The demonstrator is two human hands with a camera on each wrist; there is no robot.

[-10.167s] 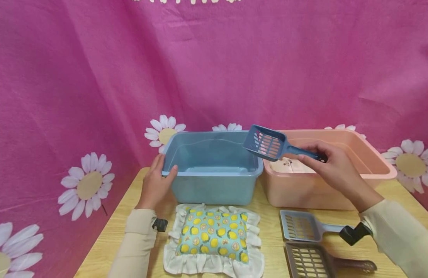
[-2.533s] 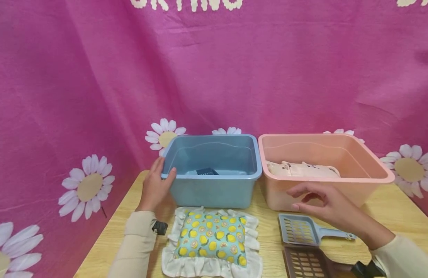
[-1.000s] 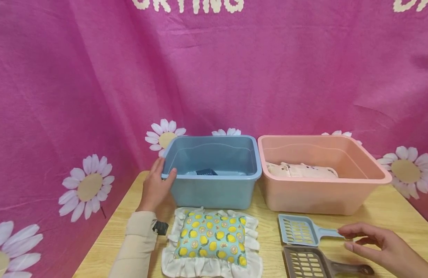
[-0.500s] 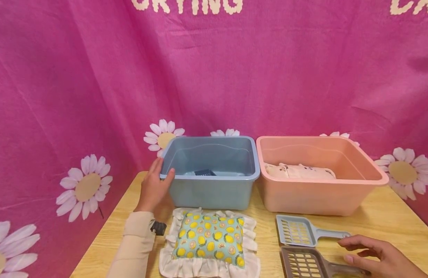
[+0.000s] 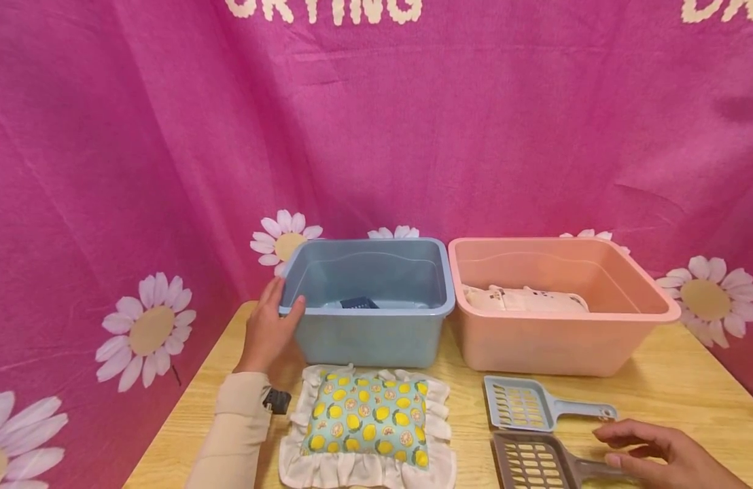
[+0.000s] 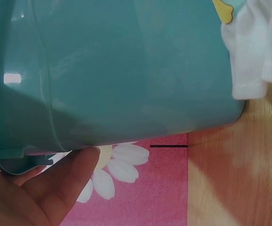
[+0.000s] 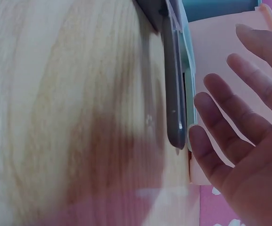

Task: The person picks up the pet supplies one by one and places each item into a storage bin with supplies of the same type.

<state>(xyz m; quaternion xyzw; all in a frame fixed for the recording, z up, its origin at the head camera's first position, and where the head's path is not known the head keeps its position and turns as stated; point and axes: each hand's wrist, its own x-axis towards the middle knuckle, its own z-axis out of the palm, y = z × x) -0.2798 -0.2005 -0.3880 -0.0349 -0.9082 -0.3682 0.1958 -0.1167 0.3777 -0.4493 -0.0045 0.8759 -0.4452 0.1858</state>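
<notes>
My left hand (image 5: 268, 333) holds the near left corner of a blue plastic bin (image 5: 370, 339), thumb over the front rim. In the left wrist view, its fingers (image 6: 74, 179) lie against the bin's outside under the rim. A dark blue litter scoop (image 5: 359, 303) lies inside, mostly hidden by the front wall. My right hand (image 5: 673, 454), holding nothing, is over the handle end of a brown litter scoop (image 5: 535, 462). The right wrist view shows the hand's fingers (image 7: 234, 103) spread, close to that scoop's handle. Behind it lies a light blue litter scoop (image 5: 523, 404).
A pink bin (image 5: 548, 346) stands right of the blue one, with a cream patterned cloth item (image 5: 529, 299) inside. A lemon-print pillow (image 5: 367, 421) with white frills lies on the wooden table (image 5: 471, 401). A pink curtain (image 5: 376, 136) hangs behind.
The dark blue litter scoop went from my right hand into the blue bin. My right hand then came down and right, from the light blue scoop's handle towards the brown one's. Left hand stays put.
</notes>
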